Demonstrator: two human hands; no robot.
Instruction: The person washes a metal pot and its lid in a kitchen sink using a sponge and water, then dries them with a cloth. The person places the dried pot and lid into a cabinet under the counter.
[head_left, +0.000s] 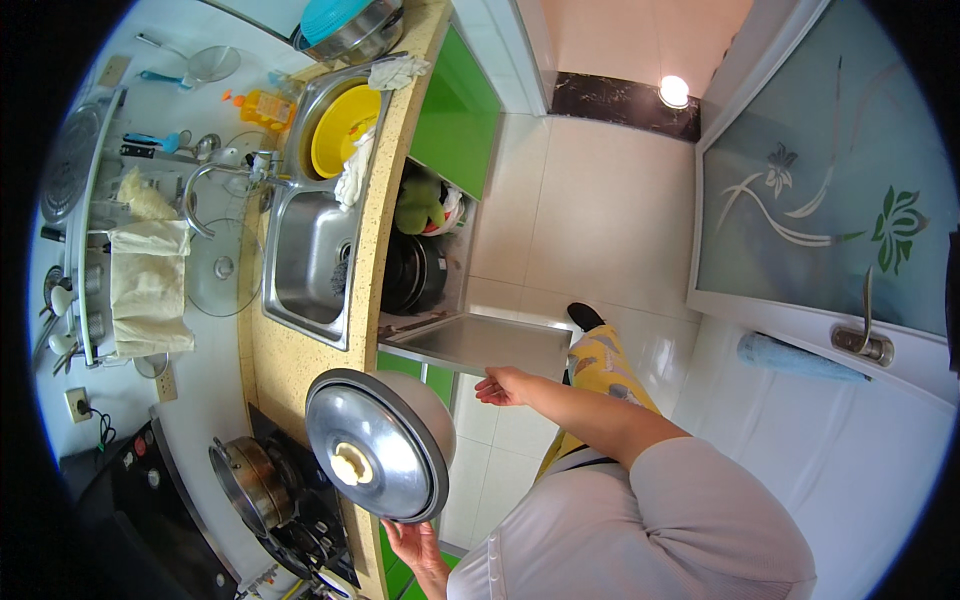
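Note:
My left hand (417, 546) grips the near rim of a deep pale pot (424, 409), which is tilted beside the counter's front edge. A domed metal lid (379, 450) with a cream knob (351, 463) covers it. My right hand (501, 387), its fingers slightly bent, is at the outer side of an open cabinet door (487, 341) with a grey inner face; whether it touches the door is unclear. Inside the cabinet below the sink lie dark pans (420, 274) and a green item (418, 206).
A double steel sink (307, 262) holds a yellow basin (337, 135) in one bowl. A steel pot (251, 484) stands on the black hob (315, 517). A white cloth (356, 169) hangs over the sink's rim. A frosted glass door (825, 187) stands behind, across the tiled floor (592, 202).

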